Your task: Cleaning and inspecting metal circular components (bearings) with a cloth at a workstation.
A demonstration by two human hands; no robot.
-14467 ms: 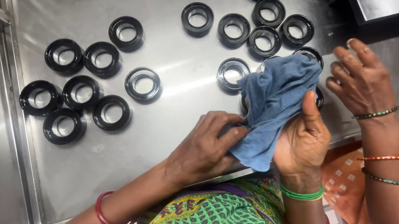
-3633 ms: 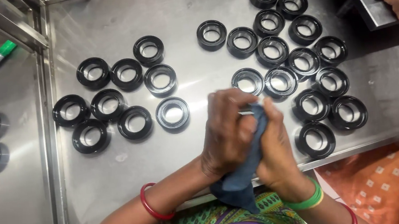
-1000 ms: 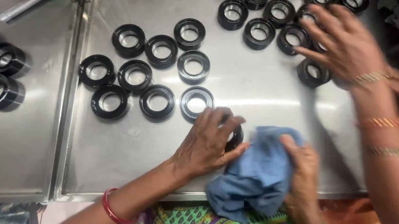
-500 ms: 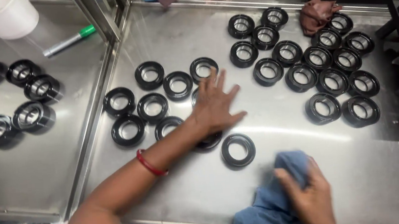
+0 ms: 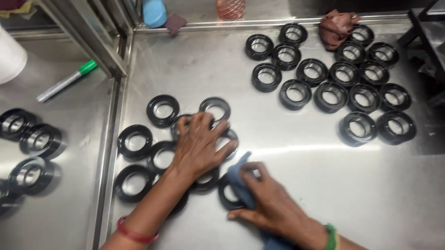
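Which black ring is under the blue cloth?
The ring at the right hand, partly covered by the blue cloth; it sits apart, nearest the table's front edge.

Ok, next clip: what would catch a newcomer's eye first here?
Black rings lie in clusters over the steel table, the largest at upper right. At the centre the left hand lies spread on a smaller cluster, while the right hand presses a blue cloth onto one ring.

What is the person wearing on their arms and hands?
Both arms are bare, with no sleeves or gloves. The left hand has a thin red bangle around its wrist. The right hand has green and yellow bangles on its wrist.
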